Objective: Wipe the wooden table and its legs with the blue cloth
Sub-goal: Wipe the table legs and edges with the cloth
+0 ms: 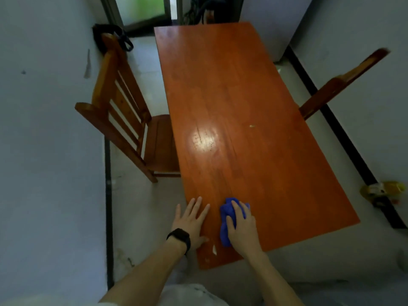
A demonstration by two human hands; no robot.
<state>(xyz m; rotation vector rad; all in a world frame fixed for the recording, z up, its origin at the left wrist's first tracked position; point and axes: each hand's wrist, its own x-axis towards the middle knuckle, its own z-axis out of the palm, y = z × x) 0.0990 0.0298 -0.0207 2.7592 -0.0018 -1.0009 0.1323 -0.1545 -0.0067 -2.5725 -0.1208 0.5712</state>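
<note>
The long reddish wooden table (pixel 238 102) runs away from me, with its near corner just in front of my body. My right hand (pixel 242 228) presses down on the bunched blue cloth (pixel 227 214) near the table's near left corner. My left hand (pixel 192 219) lies flat, fingers spread, on the table's left edge beside the cloth; a black band sits on that wrist. A small white scrap (pixel 214 249) lies on the wood between my hands. The table legs are hidden under the top.
A wooden slatted chair (pixel 123 120) stands tucked at the table's left side, with a dark bag (pixel 110 36) hung behind it. Another chair's back (pixel 340 85) shows at the right. A yellow object (pixel 384 191) lies on the floor by the right wall.
</note>
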